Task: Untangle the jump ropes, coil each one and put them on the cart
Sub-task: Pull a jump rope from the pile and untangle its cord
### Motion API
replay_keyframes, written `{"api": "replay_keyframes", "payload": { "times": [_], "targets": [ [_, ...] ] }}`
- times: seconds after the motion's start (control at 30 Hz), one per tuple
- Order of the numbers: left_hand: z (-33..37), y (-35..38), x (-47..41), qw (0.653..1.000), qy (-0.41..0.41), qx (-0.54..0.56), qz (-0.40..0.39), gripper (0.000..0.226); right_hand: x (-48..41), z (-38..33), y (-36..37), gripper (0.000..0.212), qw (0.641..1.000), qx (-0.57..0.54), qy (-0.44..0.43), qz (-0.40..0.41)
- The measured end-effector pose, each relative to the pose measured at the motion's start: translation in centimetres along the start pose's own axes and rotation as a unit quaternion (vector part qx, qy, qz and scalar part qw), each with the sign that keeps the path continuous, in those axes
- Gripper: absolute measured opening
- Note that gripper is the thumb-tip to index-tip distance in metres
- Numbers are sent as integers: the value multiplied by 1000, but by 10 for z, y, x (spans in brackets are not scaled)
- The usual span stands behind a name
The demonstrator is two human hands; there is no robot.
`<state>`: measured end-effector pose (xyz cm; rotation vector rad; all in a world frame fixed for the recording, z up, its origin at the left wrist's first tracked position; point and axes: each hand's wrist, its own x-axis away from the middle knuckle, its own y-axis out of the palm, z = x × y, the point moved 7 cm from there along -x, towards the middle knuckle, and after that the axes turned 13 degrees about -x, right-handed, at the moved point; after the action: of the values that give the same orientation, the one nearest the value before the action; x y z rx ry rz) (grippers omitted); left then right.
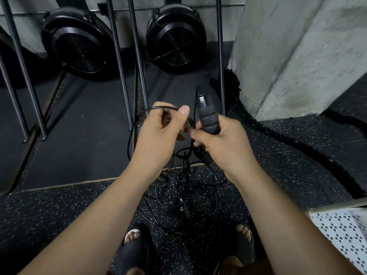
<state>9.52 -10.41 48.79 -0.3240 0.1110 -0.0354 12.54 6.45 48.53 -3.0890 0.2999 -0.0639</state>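
Plainly mid-untangling, the right hand (222,144) grips a ribbed jump-rope handle (207,116) upright, the left hand (156,135) pinches a thin cord loop (164,108), and the tangle (184,183) hangs to the floor (79,215); next, likely thread that handle through.

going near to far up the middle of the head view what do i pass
sandals → tangled jump ropes on the floor → left hand beside right hand, which grips a handle → round black fan housing
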Motion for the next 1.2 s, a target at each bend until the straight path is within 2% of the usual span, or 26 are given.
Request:
{"api": "replay_keyframes", "payload": {
  "times": [0.07,0.1,0.2,0.3,0.43,0.7,0.77,0.87,0.97,1.07,1.2],
  "targets": [
    [-4,8,1,995,12,-87,-47,6,-2,2,-7,14,997,-69,17,34],
    [-4,13,2,986,30,-148,-70,3,-4,1,-10,15,993,-109,26,44],
    [-5,23,9,951,91,-266,-127,8,-5,-1,-11,17,982,-181,44,44],
    [0,19,6,934,155,-301,-110,15,-4,-3,-14,17,979,-195,46,49],
    [-5,11,-4,928,160,-323,-97,23,-6,-5,-21,17,972,-217,43,77],
    [-9,8,-10,933,151,-313,-97,15,-5,-6,-19,17,975,-206,19,78],
    [-9,10,-5,938,150,-294,-102,21,-7,-7,-19,17,977,-200,20,65],
    [-9,12,1,945,104,-277,-139,34,-7,-7,-16,17,981,-187,23,45],
    [-5,15,4,947,77,-266,-165,49,-7,-5,-20,18,983,-173,16,58],
    [-2,14,4,955,69,-258,-128,58,-8,-6,-23,18,984,-166,1,70],
    [-2,16,6,953,73,-277,-98,55,-6,-11,-19,15,988,-149,-17,47]
  ]
}}
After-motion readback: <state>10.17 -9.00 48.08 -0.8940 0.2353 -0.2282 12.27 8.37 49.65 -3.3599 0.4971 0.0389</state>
